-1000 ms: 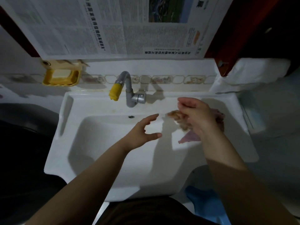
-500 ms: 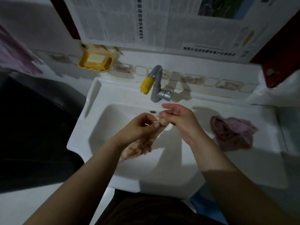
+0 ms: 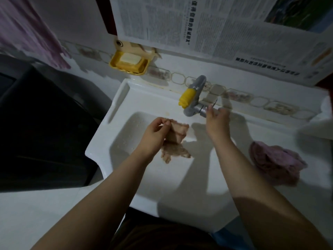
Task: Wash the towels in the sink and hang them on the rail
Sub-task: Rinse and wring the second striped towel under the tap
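Observation:
A small beige-brown towel (image 3: 175, 141) hangs over the white sink (image 3: 115, 138) basin, and my left hand (image 3: 155, 132) pinches its top edge. My right hand (image 3: 217, 120) reaches to the grey tap (image 3: 195, 98) with the yellow spout tip, its fingers at the tap handle. A crumpled pink towel (image 3: 275, 161) lies on the sink's right ledge, apart from both hands. A pink cloth (image 3: 27, 31) hangs at the top left; the rail itself is out of view.
A yellow soap dish (image 3: 129, 63) with a pale bar sticks to the wall left of the tap. Newspaper (image 3: 207, 24) covers the wall above. A dark appliance (image 3: 41, 123) stands left of the sink. Something blue shows under the sink at bottom right.
My right hand let go of the beige towel and moved up to the tap handle. My left hand now holds the towel alone. The view swung left.

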Motion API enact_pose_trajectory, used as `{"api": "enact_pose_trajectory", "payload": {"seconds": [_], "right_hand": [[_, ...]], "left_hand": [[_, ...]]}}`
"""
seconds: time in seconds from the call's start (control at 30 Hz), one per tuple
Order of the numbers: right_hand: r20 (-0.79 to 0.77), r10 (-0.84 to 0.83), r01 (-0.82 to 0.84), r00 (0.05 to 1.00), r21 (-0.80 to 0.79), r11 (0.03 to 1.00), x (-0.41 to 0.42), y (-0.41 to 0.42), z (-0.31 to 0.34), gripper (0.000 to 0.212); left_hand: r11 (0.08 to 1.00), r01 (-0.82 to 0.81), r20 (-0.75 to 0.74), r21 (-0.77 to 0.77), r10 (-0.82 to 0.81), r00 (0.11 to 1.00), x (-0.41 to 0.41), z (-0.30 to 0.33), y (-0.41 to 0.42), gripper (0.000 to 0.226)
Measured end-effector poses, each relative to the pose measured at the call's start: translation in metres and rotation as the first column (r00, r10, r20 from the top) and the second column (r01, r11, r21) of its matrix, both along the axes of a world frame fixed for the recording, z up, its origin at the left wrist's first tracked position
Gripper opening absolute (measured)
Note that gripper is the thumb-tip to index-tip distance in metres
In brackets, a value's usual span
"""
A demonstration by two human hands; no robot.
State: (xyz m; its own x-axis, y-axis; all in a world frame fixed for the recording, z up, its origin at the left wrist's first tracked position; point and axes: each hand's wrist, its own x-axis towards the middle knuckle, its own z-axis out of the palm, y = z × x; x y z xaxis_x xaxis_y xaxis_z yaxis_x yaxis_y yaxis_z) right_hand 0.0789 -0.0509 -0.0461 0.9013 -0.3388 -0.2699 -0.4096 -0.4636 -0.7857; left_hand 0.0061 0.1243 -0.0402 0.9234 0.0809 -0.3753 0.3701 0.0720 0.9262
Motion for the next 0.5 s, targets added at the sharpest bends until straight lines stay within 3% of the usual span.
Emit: {"api": "enact_pose_trajectory", "payload": {"seconds": [0.1,0.17,0.23,0.5], "right_hand": [[-0.183,0.068,-0.089,0.981,-0.112,0.99,0.037,-0.007,-0.009,0.07],[-0.177,0.145,-0.181,0.973,-0.209,0.961,0.046,-0.007,-0.012,0.056],[-0.135,0.135,-0.169,0.982,-0.285,0.943,0.051,-0.009,-0.016,0.045],[-0.142,0.151,-0.176,0.978,-0.186,0.967,0.076,-0.036,-0.065,0.04]], "left_hand": [[0.985,-0.047,-0.068,-0.168,0.036,0.997,0.01,0.01,-0.007,0.018],[0.961,-0.079,-0.112,-0.265,0.051,0.992,0.015,0.015,-0.009,0.017],[0.935,-0.102,-0.151,-0.339,0.052,0.987,0.018,0.019,-0.009,0.016],[0.888,-0.089,-0.202,-0.452,-0.004,0.979,0.021,0.028,-0.017,0.017]]}}
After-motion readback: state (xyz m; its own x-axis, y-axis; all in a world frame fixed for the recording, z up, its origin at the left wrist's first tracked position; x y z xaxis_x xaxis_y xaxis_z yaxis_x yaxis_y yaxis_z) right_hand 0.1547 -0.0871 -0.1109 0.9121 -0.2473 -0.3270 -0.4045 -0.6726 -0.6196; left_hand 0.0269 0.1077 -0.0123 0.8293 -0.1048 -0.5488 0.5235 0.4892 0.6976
